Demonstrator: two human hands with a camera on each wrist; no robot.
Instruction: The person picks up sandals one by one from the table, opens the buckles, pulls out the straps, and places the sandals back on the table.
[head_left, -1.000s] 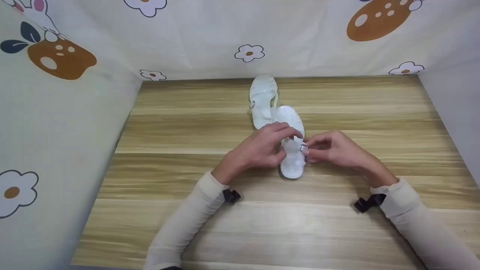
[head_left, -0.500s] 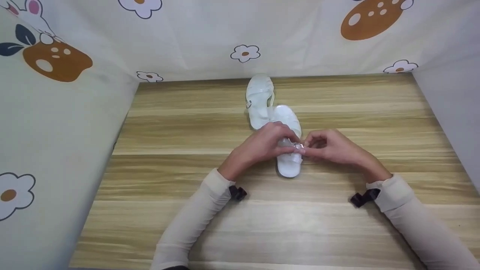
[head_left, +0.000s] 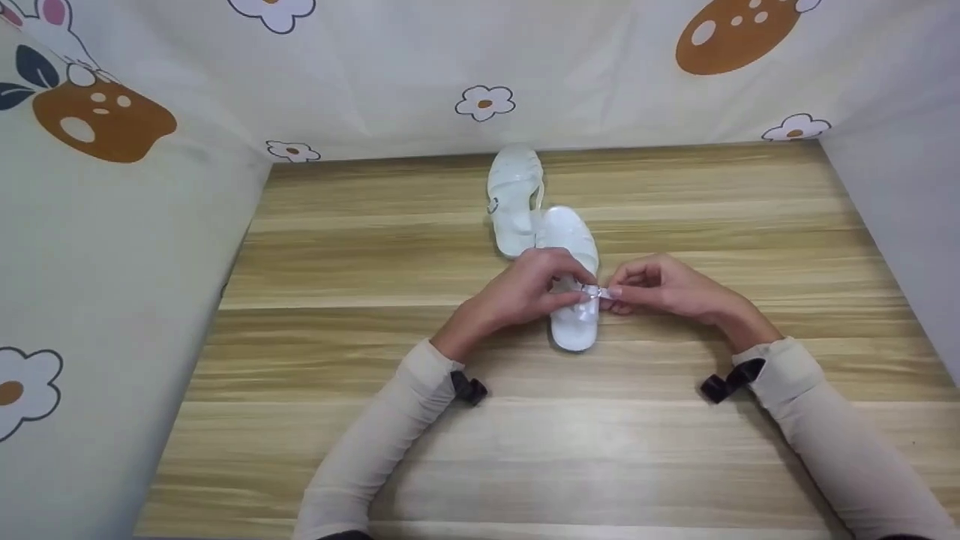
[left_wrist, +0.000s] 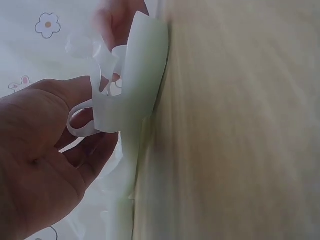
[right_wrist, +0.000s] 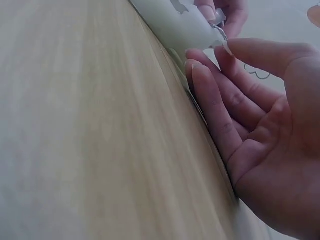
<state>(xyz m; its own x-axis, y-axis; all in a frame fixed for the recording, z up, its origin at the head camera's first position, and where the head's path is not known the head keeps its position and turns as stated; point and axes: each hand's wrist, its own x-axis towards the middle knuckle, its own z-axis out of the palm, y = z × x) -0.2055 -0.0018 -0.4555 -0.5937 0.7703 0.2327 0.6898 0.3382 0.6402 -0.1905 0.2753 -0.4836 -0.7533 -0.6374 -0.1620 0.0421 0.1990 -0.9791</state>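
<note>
A white sandal (head_left: 574,334) lies sole down on the wooden table, its heel toward the person. From its left, my left hand (head_left: 517,289) reaches over the sandal and pinches the ankle strap by the metal buckle (head_left: 592,292). On the other side, my right hand (head_left: 667,294) pinches the strap's end (head_left: 606,293) between thumb and fingers, pulled out to the right of the buckle. A loop of strap (left_wrist: 82,120) stands out beside the left fingers in the left wrist view. The second white sandal (head_left: 513,217) lies behind, close against the first one's toe.
The wood-grain table (head_left: 375,240) runs back to a pale printed cloth wall (head_left: 375,82). More of this cloth (head_left: 150,247) stands along the left side, and a plain pale wall (head_left: 892,172) along the right. A black wrist mount (head_left: 721,386) juts from the right cuff.
The left thumb has come up to the buckle and now grips there. The right hand has drawn the strap's end out to the right. The farther sandal stays put.
</note>
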